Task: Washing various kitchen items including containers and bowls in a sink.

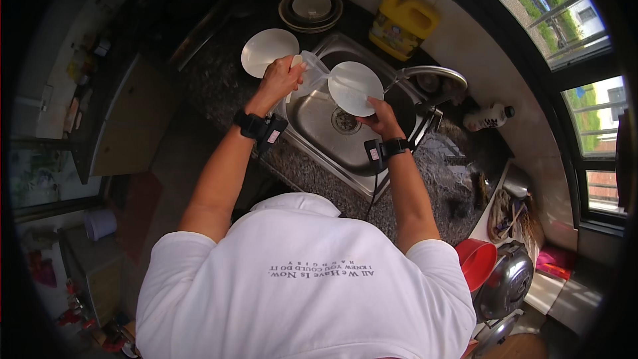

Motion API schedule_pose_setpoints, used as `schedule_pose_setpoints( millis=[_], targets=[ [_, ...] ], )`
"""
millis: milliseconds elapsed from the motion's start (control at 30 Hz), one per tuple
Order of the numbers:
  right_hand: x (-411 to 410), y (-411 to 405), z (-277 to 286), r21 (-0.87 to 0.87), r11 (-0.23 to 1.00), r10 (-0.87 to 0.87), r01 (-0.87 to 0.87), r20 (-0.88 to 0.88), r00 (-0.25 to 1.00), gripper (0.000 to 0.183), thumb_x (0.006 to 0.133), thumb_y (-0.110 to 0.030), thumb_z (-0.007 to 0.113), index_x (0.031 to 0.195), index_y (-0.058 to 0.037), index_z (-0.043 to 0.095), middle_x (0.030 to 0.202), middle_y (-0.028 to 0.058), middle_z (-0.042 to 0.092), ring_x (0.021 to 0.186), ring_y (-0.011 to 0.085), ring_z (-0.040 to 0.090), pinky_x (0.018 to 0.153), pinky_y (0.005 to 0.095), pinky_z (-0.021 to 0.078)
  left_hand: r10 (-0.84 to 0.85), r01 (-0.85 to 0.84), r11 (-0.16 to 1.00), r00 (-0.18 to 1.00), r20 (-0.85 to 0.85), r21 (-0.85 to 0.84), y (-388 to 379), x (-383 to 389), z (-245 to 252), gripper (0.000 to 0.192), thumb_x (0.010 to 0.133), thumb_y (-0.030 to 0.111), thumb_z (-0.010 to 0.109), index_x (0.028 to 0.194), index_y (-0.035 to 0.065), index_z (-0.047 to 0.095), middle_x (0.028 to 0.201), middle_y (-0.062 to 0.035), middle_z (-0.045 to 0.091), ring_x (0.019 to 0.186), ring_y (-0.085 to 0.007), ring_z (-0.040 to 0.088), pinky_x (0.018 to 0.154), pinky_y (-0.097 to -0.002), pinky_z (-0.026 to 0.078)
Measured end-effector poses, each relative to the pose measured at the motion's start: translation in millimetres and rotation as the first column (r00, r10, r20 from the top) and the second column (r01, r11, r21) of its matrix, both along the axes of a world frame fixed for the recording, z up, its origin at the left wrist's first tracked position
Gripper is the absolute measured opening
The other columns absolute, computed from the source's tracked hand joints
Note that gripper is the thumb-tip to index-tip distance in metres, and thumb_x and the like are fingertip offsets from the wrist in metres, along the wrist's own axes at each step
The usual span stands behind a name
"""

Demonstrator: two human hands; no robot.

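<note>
Over the stainless steel sink (319,132), my right hand (381,117) grips the lower edge of a white bowl (355,88). My left hand (284,77) is closed around the pale handle of a translucent plastic container (311,77), perhaps a scoop or jug, whose far side reaches close to the bowl. Just beyond my left hand, another white bowl (269,50) rests on the dark stone counter. The curved metal faucet (438,72) stands at the right of the sink, with a thin stream of water at its spout.
Stacked bowls (311,7) stand behind the sink, beside a yellow pump jug (403,25). A white bottle with a dark cap (488,117) is against the wall at right. Lower right are a red basin (476,262) and a dark metal pot (508,276).
</note>
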State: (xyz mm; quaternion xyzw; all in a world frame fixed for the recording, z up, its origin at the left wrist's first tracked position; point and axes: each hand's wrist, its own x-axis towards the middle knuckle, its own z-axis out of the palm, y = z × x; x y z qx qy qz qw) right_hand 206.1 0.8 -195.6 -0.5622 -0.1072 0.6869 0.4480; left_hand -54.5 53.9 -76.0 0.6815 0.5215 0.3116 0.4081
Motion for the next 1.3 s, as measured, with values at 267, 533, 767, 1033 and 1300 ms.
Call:
schedule_pose_setpoints(
  millis=[267,533,767,1033,1300],
  targets=[
    [9.4,-4.9,-29.0,0.191,0.981,0.010,-0.022,0.063,0.998,0.046,0.077,-0.004,0.052,0.121,0.0025,0.042,0.109,0.0187,0.055,0.092,0.0311,0.060,0.068,0.0413,0.0548,0.051,-0.053,0.998,0.996,-0.072,-0.024,1.4,-16.0,5.7,0.029,0.087,0.026,0.053,0.080,-0.0013,0.057,0.060,-0.0060,0.058,0.049,-0.0131,0.055,0.048,-0.0273,0.045],
    [-6.8,27.4,25.2,0.385,0.642,-0.520,-0.663,0.854,-0.007,0.058,0.071,0.008,0.048,0.124,-0.0151,0.046,0.110,0.0138,0.054,0.087,0.0356,0.058,0.070,0.0422,0.0498,0.053,-0.050,0.998,0.995,-0.086,0.037,8.6,-20.2,5.2,0.031,0.086,0.027,0.052,0.077,-0.0018,0.056,0.060,-0.0075,0.060,0.048,-0.0160,0.058,0.051,-0.0297,0.047],
    [19.4,7.5,7.2,0.370,0.734,-0.450,-0.569,0.893,-0.001,0.056,0.073,0.009,0.042,0.124,-0.0121,0.046,0.104,0.0196,0.054,0.088,0.0362,0.059,0.071,0.0429,0.0479,0.009,-0.010,0.999,1.000,-0.030,-0.033,2.8,-9.9,11.6,0.029,0.089,0.027,0.051,0.081,-0.0002,0.057,0.061,-0.0030,0.055,0.050,-0.0098,0.051,0.048,-0.0252,0.042],
    [-0.2,-18.3,-18.7,-0.129,0.957,-0.274,0.259,-0.120,0.954,0.049,0.078,0.002,0.038,0.126,0.0043,0.031,0.122,0.0251,0.040,0.107,0.0435,0.047,0.081,0.0513,0.0520,0.010,-0.011,0.999,0.999,-0.031,-0.039,7.7,-10.8,-0.9,0.025,0.087,0.023,0.054,0.082,-0.0010,0.058,0.060,-0.0058,0.058,0.048,-0.0129,0.056,0.048,-0.0272,0.046],
    [17.4,12.6,-25.0,-0.233,0.869,-0.466,0.437,-0.683,0.562,0.041,0.087,-0.006,0.035,0.127,0.0046,0.034,0.123,0.0253,0.042,0.109,0.0395,0.048,0.091,0.0463,0.0470,0.030,-0.032,0.999,0.998,-0.051,-0.027,5.4,-7.3,7.6,0.026,0.087,0.024,0.054,0.081,-0.0005,0.058,0.059,-0.0047,0.057,0.048,-0.0120,0.054,0.047,-0.0272,0.044]
  ],
)
